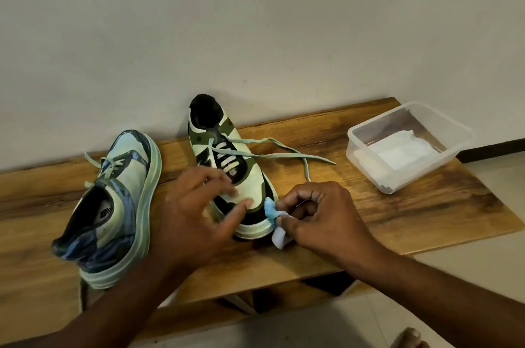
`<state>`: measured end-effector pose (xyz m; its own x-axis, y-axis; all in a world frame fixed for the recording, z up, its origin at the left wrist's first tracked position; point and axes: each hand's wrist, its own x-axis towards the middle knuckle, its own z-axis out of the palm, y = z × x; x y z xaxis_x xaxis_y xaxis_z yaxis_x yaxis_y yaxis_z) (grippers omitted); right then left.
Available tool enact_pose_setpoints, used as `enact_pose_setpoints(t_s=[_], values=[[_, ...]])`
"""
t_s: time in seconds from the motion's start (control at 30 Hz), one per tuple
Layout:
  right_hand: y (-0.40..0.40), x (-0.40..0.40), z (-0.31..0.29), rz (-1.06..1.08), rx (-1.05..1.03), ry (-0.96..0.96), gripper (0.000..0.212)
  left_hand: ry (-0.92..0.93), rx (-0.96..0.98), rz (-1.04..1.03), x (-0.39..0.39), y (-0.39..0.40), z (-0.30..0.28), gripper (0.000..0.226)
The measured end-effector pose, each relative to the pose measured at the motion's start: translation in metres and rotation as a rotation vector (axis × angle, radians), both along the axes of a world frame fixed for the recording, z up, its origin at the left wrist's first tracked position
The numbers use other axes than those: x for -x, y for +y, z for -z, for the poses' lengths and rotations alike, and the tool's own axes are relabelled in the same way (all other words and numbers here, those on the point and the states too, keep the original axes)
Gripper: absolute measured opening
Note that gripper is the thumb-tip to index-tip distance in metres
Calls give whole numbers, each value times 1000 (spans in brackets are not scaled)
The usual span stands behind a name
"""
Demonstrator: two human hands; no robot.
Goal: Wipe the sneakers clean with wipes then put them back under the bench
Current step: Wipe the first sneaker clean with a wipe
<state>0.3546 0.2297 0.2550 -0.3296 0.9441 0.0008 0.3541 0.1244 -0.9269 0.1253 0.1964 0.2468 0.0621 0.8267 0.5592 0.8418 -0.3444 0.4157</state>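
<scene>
Two sneakers sit on top of the wooden bench, against a pale wall. At the left, the blue-and-mint sneaker lies tipped on its side, heel toward the camera and sole facing right. Next to it, the person's left hand rests on the toe of the green sneaker, fingers spread and fairly straight, steadying it without curling round it. This shoe stands upright, toe toward the person, its loose laces trailing right across the bench. Just beside the toe, the right hand pinches a crumpled wipe, bluish at the tip, touching the front edge of the sole. Farther right, well apart from the shoes, a clear plastic container holds folded white wipes.
</scene>
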Motion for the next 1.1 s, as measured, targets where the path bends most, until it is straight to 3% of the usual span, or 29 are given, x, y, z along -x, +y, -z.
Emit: enact_pose_setpoints(t_s=[0.07,0.13,0.33,0.5,0.67,0.73,0.83,0.9,1.0,1.1], values=[[-5,7,1,-17,-12,20,19,-89,150,-286,-6,-5,3,70],[-10,15,4,-24,2,42,17,-212,313,-411,-6,-7,8,99],[-21,33,9,-49,23,96,19,-285,467,-437,-4,-3,-1,111],[-23,36,7,-105,-116,43,23,-335,570,-461,4,-2,-16,93],[0,21,-1,65,-192,67,25,-873,583,-240,6,-7,-24,56],[3,21,-3,70,-292,77,23,-988,604,-175,4,-7,-24,49],[-2,27,-4,33,-436,87,24,-1049,626,-175,1,-9,-24,51],[-7,31,-5,15,-492,138,25,-1035,638,-203,0,-10,-23,31],[-10,36,-10,-26,-640,154,23,-980,623,-234,3,-11,-22,20],[-11,43,-9,-127,-763,88,23,-958,592,-232,8,-11,-23,26]])
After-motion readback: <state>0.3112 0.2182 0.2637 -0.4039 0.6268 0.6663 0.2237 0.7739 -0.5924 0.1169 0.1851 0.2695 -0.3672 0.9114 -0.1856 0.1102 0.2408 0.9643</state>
